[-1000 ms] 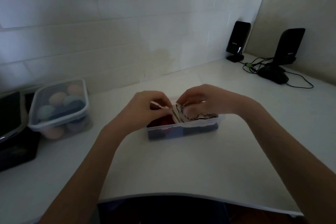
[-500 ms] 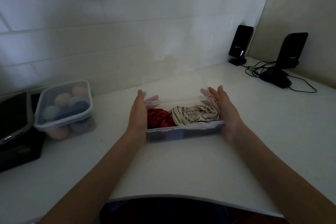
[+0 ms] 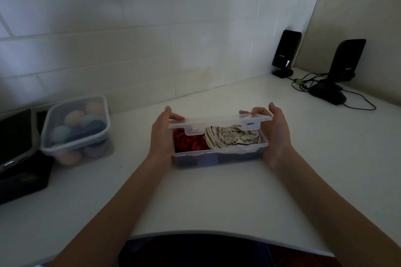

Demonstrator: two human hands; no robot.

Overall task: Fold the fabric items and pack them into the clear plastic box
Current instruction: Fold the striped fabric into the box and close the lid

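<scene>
Between hands, box (image 3: 219, 156) lengthwise left-right

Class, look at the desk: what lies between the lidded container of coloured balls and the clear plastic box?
In the head view, the left hand lies at the clear plastic box; up to the lidded container the white desk is bare.

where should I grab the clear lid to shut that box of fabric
Probably by the lid's two short ends, one hand from each side, as the left hand and right hand do now. It is long, thin and half-lowered over the clear box, so end grips keep it level and leave the front latch tabs free.
</scene>
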